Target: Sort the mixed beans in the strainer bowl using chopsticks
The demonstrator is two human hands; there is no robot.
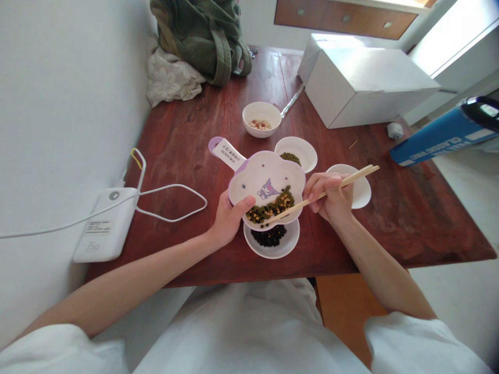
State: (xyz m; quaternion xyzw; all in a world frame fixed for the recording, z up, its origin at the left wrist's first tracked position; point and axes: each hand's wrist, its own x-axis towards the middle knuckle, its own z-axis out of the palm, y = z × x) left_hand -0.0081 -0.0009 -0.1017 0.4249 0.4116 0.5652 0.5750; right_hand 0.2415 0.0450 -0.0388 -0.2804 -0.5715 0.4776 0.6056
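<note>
My left hand (229,215) grips the near-left rim of a flower-shaped white and purple dish (267,179), held tilted above the table. Mixed green, yellow and black beans (272,206) lie at its lower edge. My right hand (330,196) is closed on wooden chopsticks (353,179), whose tips reach into the beans. Directly under the dish sits a white saucer of black beans (273,243).
A white saucer with green beans (296,153), a white saucer (360,189) behind my right hand and a white bowl with pale pieces (261,118) stand on the red-brown table (187,140). White boxes (362,83), a green bag (202,36), a white device with cable (105,223) and a blue box (440,136) surround them.
</note>
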